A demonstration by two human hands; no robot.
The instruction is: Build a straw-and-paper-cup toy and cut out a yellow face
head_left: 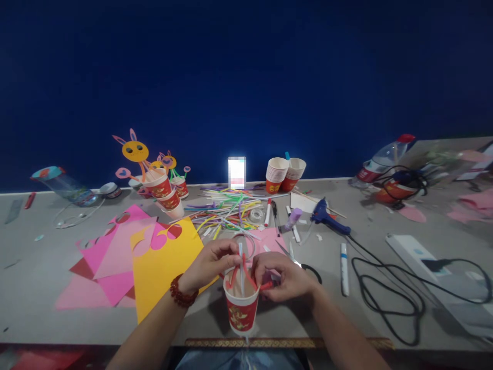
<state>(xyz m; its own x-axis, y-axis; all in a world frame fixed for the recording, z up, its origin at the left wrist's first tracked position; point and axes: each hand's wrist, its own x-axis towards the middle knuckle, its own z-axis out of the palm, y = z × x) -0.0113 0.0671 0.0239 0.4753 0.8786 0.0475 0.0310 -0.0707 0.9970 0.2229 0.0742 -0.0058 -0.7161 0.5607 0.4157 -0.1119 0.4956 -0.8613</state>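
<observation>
A red paper cup (242,312) with a gold pattern stands upright near the table's front edge. Red pipe cleaners (249,275) and a thin white stick (241,267) rise from its mouth, and the red ones bend over the rim on both sides. My left hand (215,261), with a beaded bracelet on the wrist, pinches at the top of the stick and pipe cleaners. At the cup's right rim, my right hand (280,276) has its fingers closed around a red pipe cleaner whose end shows below them.
Yellow paper (162,272) and pink sheets lie at left. Behind are loose pipe cleaners (227,205), stacked cups (276,177) and finished cup figures (156,185). Black-handled scissors (311,272), a marker (344,270), a blue glue gun (330,220), its cable and a power strip (419,254) are at right.
</observation>
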